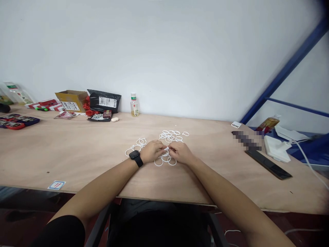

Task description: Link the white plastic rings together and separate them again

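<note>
My left hand (153,151), with a black watch (136,157) on its wrist, and my right hand (180,152) meet over the table's middle. Their fingers pinch a small white ring piece (167,149) between them. Just below the fingertips, several linked white rings (158,161) rest on the wood. Behind my hands lies a loose pile of white rings (169,137), with one ring (185,133) apart at its right. More white rings (141,141) lie left of my left hand, partly hidden by it and the watch.
On the wooden table (89,157), a cardboard box (73,101), black bag (105,101) and bottle (134,105) stand along the wall. A phone (268,164), a power strip (277,149) and its cable are at the right. A numbered card (57,185) lies near the front edge.
</note>
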Available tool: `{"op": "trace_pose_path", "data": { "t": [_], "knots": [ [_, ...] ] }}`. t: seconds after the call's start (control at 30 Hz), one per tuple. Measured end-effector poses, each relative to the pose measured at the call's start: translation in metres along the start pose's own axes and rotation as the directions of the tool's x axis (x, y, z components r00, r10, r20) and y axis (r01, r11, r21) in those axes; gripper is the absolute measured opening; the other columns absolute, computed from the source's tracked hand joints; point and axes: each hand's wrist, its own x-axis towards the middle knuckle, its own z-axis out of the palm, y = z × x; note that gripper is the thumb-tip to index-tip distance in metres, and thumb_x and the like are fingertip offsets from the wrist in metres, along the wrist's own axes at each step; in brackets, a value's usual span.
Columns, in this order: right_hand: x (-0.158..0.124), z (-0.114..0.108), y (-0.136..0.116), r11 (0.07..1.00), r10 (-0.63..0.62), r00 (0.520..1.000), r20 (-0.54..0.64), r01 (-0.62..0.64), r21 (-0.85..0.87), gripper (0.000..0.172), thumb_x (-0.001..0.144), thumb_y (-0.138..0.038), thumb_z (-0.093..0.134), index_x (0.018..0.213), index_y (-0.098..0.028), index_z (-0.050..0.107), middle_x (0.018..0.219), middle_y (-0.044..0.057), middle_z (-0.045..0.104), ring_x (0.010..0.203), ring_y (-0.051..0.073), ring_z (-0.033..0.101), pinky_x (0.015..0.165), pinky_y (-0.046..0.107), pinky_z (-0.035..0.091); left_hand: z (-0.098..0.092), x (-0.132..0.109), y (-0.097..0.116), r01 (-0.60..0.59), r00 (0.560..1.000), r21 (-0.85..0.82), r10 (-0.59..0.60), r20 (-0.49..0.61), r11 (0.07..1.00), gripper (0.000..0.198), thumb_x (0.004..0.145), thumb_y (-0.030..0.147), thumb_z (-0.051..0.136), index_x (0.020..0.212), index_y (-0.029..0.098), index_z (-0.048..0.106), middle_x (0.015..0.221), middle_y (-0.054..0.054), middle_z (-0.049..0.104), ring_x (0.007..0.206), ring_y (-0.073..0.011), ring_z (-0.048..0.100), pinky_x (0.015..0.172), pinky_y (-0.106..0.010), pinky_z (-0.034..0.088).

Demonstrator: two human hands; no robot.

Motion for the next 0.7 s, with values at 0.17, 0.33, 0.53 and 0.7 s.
{"op": "trace_pose_path", "data": {
  "t": [0.17,0.33,0.53,0.7],
  "knots": [
    [-0.001,0.001,0.002,0.997,0.031,0.999,-0.010,-0.030,0.072,0.015,0.084,-0.018,0.050,0.082,-0.019,0.065,0.073,0.002,0.065,0.068,0.014,0.055,0.065,0.024,0.037,-0.002,-0.001,0.003,0.034,0.999,-0.085,-0.037,-0.033,0.996,0.021,0.090,0.026,0.053,0.102,0.019,0.069,0.081,-0.004,0.066,0.081,-0.0165,0.059,0.080,-0.030,0.046],
    [0.001,0.003,0.000,0.987,0.134,0.989,-0.064,-0.127,0.103,0.014,0.082,-0.017,0.051,0.078,-0.020,0.065,0.071,0.001,0.064,0.065,0.013,0.055,0.061,0.024,0.038,-0.004,0.001,0.007,0.005,0.999,-0.091,-0.008,-0.034,0.996,0.022,0.090,0.026,0.055,0.104,0.021,0.070,0.081,-0.004,0.065,0.081,-0.0160,0.058,0.079,-0.028,0.045],
    [0.004,-0.002,0.020,0.942,0.268,0.954,-0.134,-0.230,0.246,0.019,0.082,-0.024,0.056,0.097,-0.020,0.067,0.082,0.002,0.069,0.068,0.014,0.060,0.065,0.026,0.045,-0.006,0.003,0.000,0.096,0.990,0.153,-0.079,-0.113,0.984,0.027,0.086,0.022,0.055,0.107,0.022,0.070,0.089,-0.006,0.068,0.087,-0.0199,0.060,0.084,-0.034,0.044],
    [-0.001,-0.009,0.059,0.913,0.407,0.909,-0.087,-0.404,0.050,0.024,0.082,-0.018,0.054,0.100,-0.019,0.069,0.098,0.006,0.069,0.086,0.019,0.062,0.075,0.029,0.045,-0.012,0.000,-0.001,0.168,0.985,0.254,-0.175,0.006,0.953,0.024,0.076,0.021,0.060,0.095,0.023,0.075,0.090,-0.006,0.070,0.089,-0.0225,0.062,0.085,-0.037,0.043]
  ]
}}
